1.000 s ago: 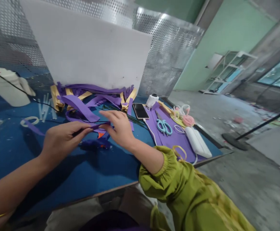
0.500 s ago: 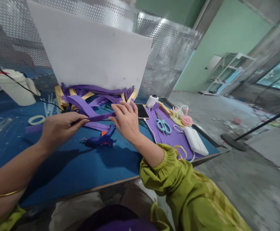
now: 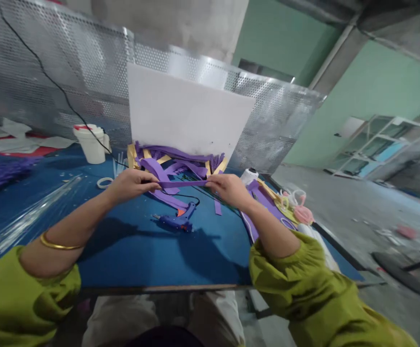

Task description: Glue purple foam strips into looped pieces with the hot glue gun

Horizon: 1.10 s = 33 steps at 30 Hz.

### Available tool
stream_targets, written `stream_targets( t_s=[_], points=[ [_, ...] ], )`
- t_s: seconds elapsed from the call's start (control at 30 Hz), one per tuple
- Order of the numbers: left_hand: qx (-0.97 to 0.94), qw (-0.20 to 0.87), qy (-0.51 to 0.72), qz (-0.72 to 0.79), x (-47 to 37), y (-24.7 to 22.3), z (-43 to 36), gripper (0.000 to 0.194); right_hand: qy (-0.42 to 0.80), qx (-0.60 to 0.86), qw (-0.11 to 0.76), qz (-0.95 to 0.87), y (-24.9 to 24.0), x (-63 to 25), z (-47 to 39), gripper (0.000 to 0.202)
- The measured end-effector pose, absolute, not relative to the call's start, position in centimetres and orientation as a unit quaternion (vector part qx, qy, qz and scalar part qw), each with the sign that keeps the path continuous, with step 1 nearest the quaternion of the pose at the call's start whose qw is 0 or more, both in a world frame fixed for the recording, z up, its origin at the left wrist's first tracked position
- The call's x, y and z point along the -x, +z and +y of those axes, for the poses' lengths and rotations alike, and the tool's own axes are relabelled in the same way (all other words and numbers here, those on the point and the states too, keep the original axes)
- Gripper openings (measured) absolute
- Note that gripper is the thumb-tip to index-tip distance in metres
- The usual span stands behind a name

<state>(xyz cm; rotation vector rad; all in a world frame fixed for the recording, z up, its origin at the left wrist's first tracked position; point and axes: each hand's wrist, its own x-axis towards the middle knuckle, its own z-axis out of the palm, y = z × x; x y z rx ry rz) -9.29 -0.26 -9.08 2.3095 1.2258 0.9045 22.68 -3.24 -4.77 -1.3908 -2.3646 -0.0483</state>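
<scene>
A flat purple strip (image 3: 183,184) is stretched nearly level between my two hands above the blue table. My left hand (image 3: 132,185) pinches its left end, fingers closed. At the other end my right hand (image 3: 228,189) grips the strip between thumb and fingers, and a short tail of purple hangs below that hand. Under the strip a blue glue gun (image 3: 177,219) lies on its side, its nozzle to the left and its cord running behind. More purple strips (image 3: 154,167) lie heaped just beyond my hands, among purple and yellow bands.
A white lidded cup (image 3: 91,144), a tape roll (image 3: 104,183) and clear sticks (image 3: 32,219) are on the left. Purple sheets (image 3: 268,202), a thread spool (image 3: 249,176) and pink yarn (image 3: 303,215) lie right. A white board (image 3: 188,113) leans behind.
My hands have drawn apart, pulling the strip straighter and longer between them. My right hand has gone from spread fingers to a grip. The view has swung left.
</scene>
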Motion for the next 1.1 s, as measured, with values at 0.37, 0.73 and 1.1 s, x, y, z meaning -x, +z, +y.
stream_targets(
  t_s=[0.37,0.73,1.1],
  points=[
    [-0.76,0.261,0.342,0.487,10.7,-3.7,8.4,0.022,0.221,0.58,0.179,-0.763,0.3,-28.8,2.8,0.018],
    [-0.746,0.336,0.185,0.544,10.4,-3.5,18.6,0.02,0.288,0.642,0.037,-0.71,-1.2,-29.1,13.1,0.005],
    [-0.588,0.177,0.393,0.684,8.8,-3.6,25.6,0.051,-0.037,0.682,0.197,-0.703,-1.7,-23.6,22.7,0.04]
  ],
)
